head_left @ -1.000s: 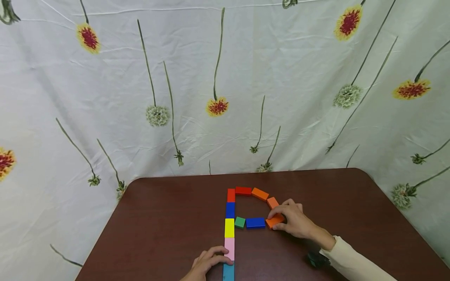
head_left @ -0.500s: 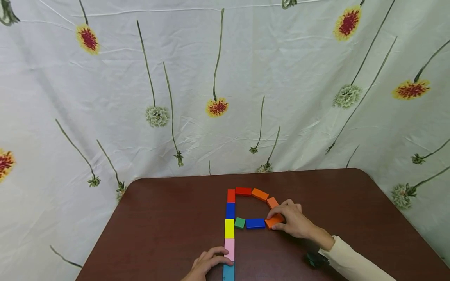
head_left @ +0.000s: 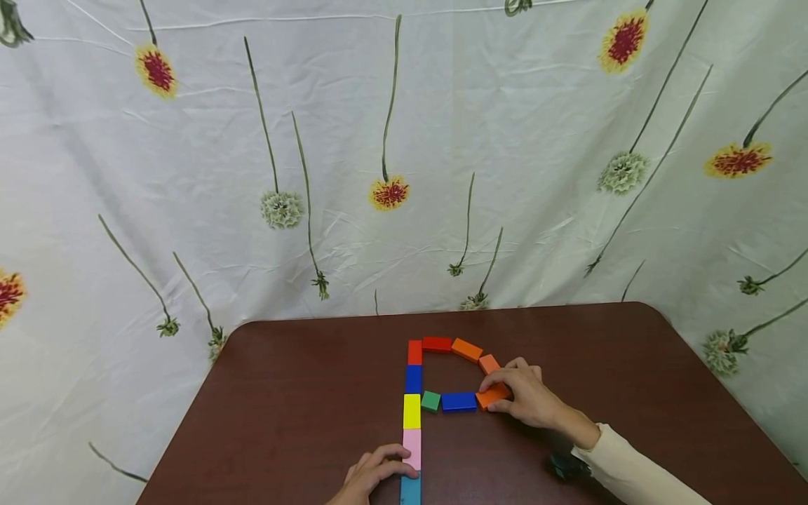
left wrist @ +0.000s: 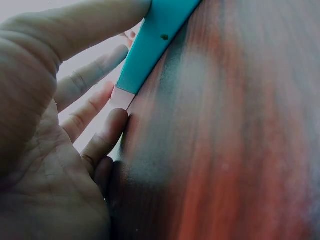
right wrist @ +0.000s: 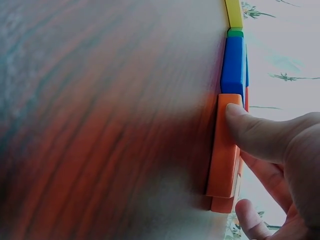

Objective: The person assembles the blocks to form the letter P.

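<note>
A column of coloured blocks lies on the table, running from red through blue, yellow (head_left: 412,411) and pink (head_left: 412,449) to teal (head_left: 410,489). My left hand (head_left: 372,473) rests its fairly straight fingers on the left side of the pink and teal blocks. In the left wrist view, the thumb touches the teal block (left wrist: 155,40). Right of the column, my right hand (head_left: 530,396) pinches the lower orange block (head_left: 489,398), thumb on the near side. That block's end meets a blue block (head_left: 459,402), with a small tilted green block (head_left: 431,401) farther left.
A red block (head_left: 437,344) and two orange blocks, one of them the upper orange block (head_left: 467,349), curve from the column's top toward my right hand. A dark object (head_left: 564,466) is partly hidden by the right sleeve. A flower-print cloth (head_left: 341,175) hangs behind the brown table (head_left: 303,393).
</note>
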Demonstrator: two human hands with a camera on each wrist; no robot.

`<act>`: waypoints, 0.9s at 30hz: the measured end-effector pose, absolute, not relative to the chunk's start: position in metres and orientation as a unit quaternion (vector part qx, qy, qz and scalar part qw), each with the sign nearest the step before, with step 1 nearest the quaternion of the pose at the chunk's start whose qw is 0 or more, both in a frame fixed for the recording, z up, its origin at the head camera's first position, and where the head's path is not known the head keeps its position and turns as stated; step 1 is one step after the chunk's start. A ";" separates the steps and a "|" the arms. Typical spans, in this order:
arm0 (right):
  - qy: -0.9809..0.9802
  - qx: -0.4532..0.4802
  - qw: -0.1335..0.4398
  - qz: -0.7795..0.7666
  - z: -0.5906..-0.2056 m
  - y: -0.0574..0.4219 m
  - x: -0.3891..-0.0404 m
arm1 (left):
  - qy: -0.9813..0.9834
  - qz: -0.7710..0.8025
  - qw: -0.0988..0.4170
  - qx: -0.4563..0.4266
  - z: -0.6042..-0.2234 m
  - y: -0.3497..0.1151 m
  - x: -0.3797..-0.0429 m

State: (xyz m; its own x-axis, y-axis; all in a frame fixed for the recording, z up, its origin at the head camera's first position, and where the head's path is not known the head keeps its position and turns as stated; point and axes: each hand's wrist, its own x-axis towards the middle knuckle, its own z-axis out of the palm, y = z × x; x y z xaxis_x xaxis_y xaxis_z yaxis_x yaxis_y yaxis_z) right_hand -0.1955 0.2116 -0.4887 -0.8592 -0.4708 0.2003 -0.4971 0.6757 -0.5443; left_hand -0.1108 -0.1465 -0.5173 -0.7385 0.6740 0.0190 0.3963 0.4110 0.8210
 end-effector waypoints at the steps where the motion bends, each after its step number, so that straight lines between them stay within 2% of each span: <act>1: -0.915 0.265 0.023 0.304 -0.489 0.212 -0.195 | 0.825 0.435 0.160 0.324 -0.517 -0.146 -0.111; 16: -0.916 0.257 0.022 0.308 -0.485 0.215 -0.195 | 0.826 0.429 0.167 0.327 -0.518 -0.146 -0.114; 20: -0.911 0.255 0.040 0.323 -0.483 0.219 -0.194 | 0.819 0.439 0.175 0.325 -0.514 -0.148 -0.114; 23: -0.910 0.242 0.071 0.328 -0.481 0.224 -0.194 | 0.803 0.474 0.160 0.323 -0.508 -0.150 -0.112; 27: -0.916 0.195 0.109 0.333 -0.477 0.235 -0.192 | 0.852 0.445 0.064 0.270 -0.485 -0.156 -0.112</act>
